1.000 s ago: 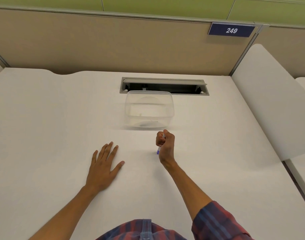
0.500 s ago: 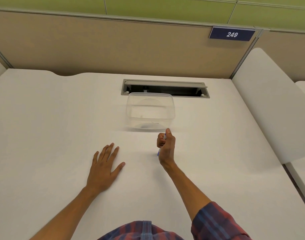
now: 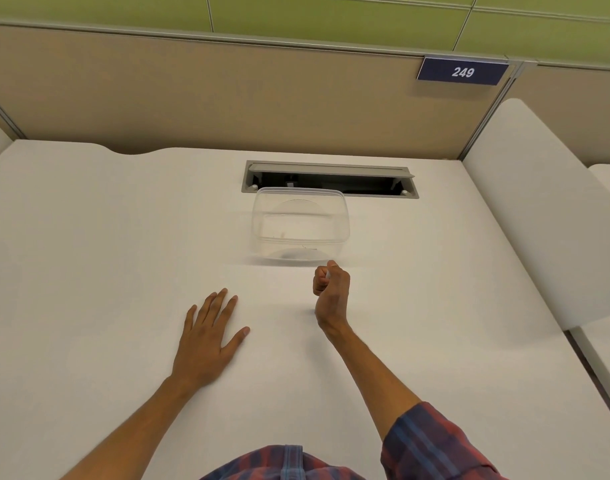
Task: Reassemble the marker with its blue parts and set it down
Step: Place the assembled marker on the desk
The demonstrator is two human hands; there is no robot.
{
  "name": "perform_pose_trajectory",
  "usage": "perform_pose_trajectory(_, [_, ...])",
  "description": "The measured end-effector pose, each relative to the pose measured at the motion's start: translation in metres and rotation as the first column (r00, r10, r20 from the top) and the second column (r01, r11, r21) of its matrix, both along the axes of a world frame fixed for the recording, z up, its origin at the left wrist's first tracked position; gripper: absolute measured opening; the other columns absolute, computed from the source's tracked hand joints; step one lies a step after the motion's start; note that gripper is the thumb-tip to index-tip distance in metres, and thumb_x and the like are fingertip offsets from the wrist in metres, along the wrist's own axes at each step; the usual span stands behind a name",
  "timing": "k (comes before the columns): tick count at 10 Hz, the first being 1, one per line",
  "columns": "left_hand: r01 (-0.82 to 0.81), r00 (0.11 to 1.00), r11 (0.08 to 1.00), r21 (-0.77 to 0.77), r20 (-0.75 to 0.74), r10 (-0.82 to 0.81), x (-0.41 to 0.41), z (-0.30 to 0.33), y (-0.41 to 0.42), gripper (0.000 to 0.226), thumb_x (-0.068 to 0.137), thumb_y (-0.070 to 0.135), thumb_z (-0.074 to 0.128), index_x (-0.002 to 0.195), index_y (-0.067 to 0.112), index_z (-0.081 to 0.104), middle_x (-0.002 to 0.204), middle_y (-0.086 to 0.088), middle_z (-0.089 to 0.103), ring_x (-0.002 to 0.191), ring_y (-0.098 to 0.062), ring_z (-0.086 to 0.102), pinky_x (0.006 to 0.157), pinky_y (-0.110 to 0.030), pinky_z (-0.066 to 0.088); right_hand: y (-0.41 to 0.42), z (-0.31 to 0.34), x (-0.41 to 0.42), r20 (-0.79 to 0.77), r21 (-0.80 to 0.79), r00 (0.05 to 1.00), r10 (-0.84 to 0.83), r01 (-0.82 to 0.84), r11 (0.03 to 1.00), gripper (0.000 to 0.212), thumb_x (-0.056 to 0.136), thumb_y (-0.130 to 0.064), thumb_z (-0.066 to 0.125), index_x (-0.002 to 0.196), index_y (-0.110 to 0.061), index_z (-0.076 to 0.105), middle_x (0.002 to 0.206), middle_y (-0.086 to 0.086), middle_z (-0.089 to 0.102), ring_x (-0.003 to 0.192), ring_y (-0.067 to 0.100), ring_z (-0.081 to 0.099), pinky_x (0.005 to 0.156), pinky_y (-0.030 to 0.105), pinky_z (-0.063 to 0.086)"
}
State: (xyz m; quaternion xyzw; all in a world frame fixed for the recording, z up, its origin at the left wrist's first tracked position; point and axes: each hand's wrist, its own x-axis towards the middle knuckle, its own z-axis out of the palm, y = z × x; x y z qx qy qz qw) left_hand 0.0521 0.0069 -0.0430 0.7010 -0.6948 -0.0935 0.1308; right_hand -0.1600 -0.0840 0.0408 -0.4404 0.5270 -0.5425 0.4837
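Clenched in a grip, the right hand (image 3: 331, 292) hovers over the white surface (image 3: 89, 254), hiding nearly all of the marker (image 3: 327, 276). Left hand (image 3: 206, 337) lies flat, fingers spread. Just beyond the fist stands a clear plastic tub (image 3: 300, 230), near a cable hatch (image 3: 331, 178).

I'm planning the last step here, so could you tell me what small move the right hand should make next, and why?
Probably lower the right hand to the bare desk and release: it is fisted around the marker, barely visible, just short of the clear container, while the left hand lies flat.
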Motion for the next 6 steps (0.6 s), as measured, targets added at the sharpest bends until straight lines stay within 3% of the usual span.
perform_pose_trajectory(2, [0.001, 1.0, 1.0, -0.002, 0.006, -0.001, 0.0, -0.0005, 0.0001, 0.073, 0.091, 0.067, 0.017, 0.15, 0.025, 0.028, 0.161, 0.002, 0.022, 0.148, -0.015, 0.015, 0.119, -0.044, 0.011, -0.0004, -0.0019, 0.0003, -0.022, -0.028, 1.0, 0.011, -0.012, 1.0, 0.039, 0.083, -0.033, 0.033, 0.046, -0.031, 0.022, 0.052, -0.008, 0.015, 0.052, 0.013, 0.011, 0.053, 0.031, 0.007])
perform_pose_trajectory(4, [0.0, 1.0, 1.0, -0.003, 0.002, 0.0, -0.0004, -0.0001, -0.0001, 0.074, 0.091, 0.067, 0.017, 0.15, 0.025, 0.029, 0.16, 0.001, 0.022, 0.148, -0.016, 0.016, 0.119, -0.045, 0.011, 0.0056, -0.0052, 0.0023, -0.038, -0.044, 0.999, 0.035, -0.037, 0.998, 0.042, 0.083, -0.052, 0.032, 0.048, -0.031, 0.02, 0.054, -0.005, 0.015, 0.054, 0.015, 0.011, 0.055, 0.036, 0.007])
perform_pose_trajectory(5, [0.002, 1.0, 1.0, -0.005, 0.002, -0.002, 0.0, -0.0004, 0.0001, 0.074, 0.091, 0.067, 0.017, 0.15, 0.025, 0.029, 0.16, 0.001, 0.023, 0.147, -0.016, 0.017, 0.119, -0.045, 0.012, 0.0067, -0.0064, 0.0037, -0.065, -0.049, 0.997, 0.042, -0.045, 0.998, 0.044, 0.085, -0.054, 0.031, 0.049, -0.033, 0.019, 0.051, -0.012, 0.016, 0.053, 0.013, 0.012, 0.052, 0.029, 0.009])
perform_pose_trajectory(6, [0.002, 1.0, 1.0, -0.003, 0.004, -0.002, 0.0004, -0.0004, 0.0, 0.073, 0.091, 0.067, 0.017, 0.15, 0.025, 0.028, 0.16, 0.001, 0.022, 0.148, -0.016, 0.016, 0.119, -0.045, 0.011, 0.0066, -0.0086, 0.0038, -0.073, -0.07, 0.996, 0.058, -0.063, 0.996, 0.038, 0.081, -0.046, 0.032, 0.047, -0.034, 0.021, 0.047, -0.012, 0.018, 0.052, 0.011, 0.013, 0.054, 0.028, 0.01])
